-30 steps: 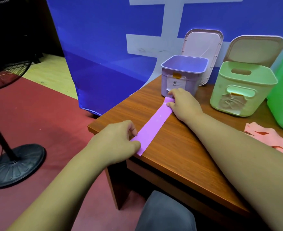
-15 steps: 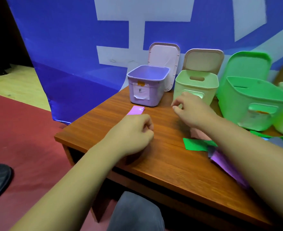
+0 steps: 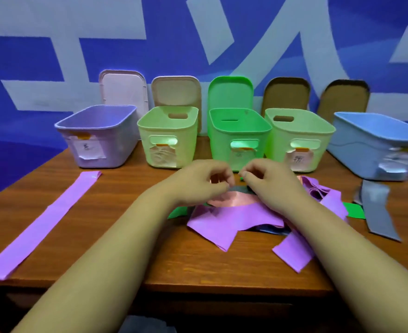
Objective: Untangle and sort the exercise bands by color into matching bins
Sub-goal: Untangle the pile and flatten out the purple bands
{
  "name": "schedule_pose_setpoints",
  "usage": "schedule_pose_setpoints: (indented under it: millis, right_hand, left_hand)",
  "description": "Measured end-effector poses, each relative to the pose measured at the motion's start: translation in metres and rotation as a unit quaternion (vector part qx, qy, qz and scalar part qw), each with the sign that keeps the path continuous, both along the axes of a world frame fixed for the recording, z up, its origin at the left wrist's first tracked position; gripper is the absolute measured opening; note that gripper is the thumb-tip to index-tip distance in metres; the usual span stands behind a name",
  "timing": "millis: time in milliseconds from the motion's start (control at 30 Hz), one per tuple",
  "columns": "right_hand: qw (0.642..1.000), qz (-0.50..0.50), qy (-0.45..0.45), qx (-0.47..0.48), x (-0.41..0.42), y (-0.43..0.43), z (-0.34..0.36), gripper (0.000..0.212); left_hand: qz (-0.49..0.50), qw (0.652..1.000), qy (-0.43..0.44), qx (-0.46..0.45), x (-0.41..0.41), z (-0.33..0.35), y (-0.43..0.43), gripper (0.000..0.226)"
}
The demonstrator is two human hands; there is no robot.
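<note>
Tangled bands on the surface
Left hand and right hand curl over them, grip unclear; purple strip lies at nine o'clock.

The brown wood-grain bench bears a purple band, pink band, grey band, a purple bin, pale green bin, bright green bin and light blue bin.

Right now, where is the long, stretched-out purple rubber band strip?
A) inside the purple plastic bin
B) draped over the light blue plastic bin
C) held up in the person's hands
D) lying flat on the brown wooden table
D: the long purple rubber band strip lies flat on the brown wooden table, in front of the purple plastic bin and not inside it.
</note>
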State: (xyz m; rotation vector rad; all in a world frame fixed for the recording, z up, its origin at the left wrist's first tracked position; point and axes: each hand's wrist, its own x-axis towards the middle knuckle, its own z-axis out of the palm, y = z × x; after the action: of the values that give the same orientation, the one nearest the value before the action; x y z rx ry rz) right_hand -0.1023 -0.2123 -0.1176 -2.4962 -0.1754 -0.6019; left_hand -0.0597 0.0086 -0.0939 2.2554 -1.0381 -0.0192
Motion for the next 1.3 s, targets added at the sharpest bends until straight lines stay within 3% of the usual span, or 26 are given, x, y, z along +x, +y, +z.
schedule_pose_setpoints:
  millis: [67, 200, 500, 600, 733, 1000, 1100, 1167, 1300]
  right_hand:
    - [1.000, 0.026, 0.000, -0.002, -0.005, -0.003, -0.014, 0.009]
    - [0.999, 0.043, -0.004, 0.027, -0.007, -0.006, -0.018, 0.009]
    - [0.994, 0.102, 0.037, 0.007, -0.018, -0.011, -0.018, 0.011]
    - [0.993, 0.113, 0.044, -0.005, -0.019, -0.009, -0.018, 0.010]
    - [0.992, 0.111, 0.054, 0.006, -0.020, -0.009, -0.019, 0.012]
    - [0.991, 0.127, 0.046, 0.007, -0.021, -0.011, -0.020, 0.007]
    - [0.991, 0.130, 0.024, -0.001, -0.021, -0.009, -0.020, 0.006]
    - [0.991, 0.130, 0.006, -0.015, -0.020, -0.009, -0.022, 0.017]
    - [0.990, 0.138, 0.000, -0.017, -0.018, -0.007, -0.022, 0.012]
  left_hand:
    - [-0.046, 0.998, 0.049, 0.016, -0.002, -0.008, 0.004, 0.011]
    - [-0.088, 0.984, 0.083, 0.129, -0.002, -0.017, 0.015, 0.033]
    - [-0.059, 0.988, 0.135, 0.053, 0.000, -0.011, 0.023, 0.013]
    - [-0.074, 0.980, 0.161, 0.090, -0.002, -0.009, 0.029, 0.025]
    - [-0.071, 0.980, 0.133, 0.128, -0.002, -0.009, 0.029, 0.027]
    - [-0.070, 0.993, 0.100, -0.005, -0.002, -0.006, 0.029, 0.022]
    - [-0.059, 0.984, 0.117, -0.120, -0.005, -0.004, 0.028, 0.022]
    - [-0.054, 0.973, 0.128, -0.184, -0.007, -0.003, 0.023, 0.023]
    - [-0.038, 0.968, 0.107, -0.223, -0.011, -0.006, 0.007, 0.021]
